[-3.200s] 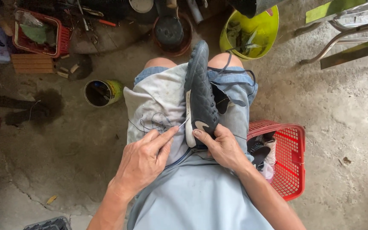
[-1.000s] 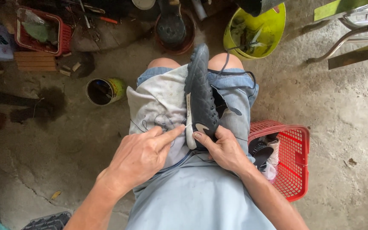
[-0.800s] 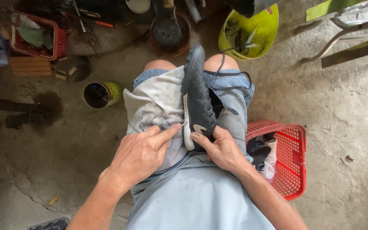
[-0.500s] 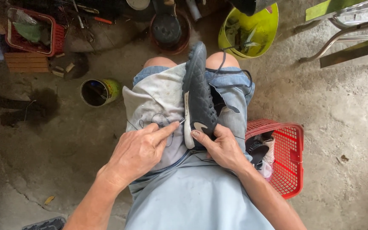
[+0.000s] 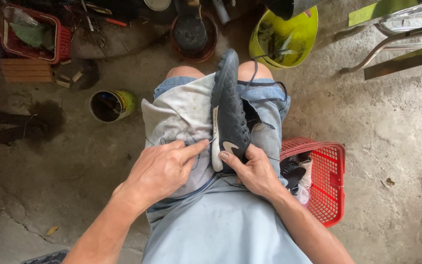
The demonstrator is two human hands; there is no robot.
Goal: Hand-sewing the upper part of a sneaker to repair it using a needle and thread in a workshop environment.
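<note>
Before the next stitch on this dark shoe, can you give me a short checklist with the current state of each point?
1. Shoe steady on the lap: ok, it lies along the thighs on a pale cloth, toe pointing away.
2. Right hand has a grip on the shoe: ok, thumb and fingers clamp its heel end.
3. Left hand at the sole edge: ok, pinched fingertips meet the white sole rim.
4. Needle or awl in the left hand: cannot tell, too small to make out.
5. Thread free of tangles: cannot tell, thin loops lie on the cloth.
6. Shoelace clear of the seam: ok, it trails off the far side.
</note>
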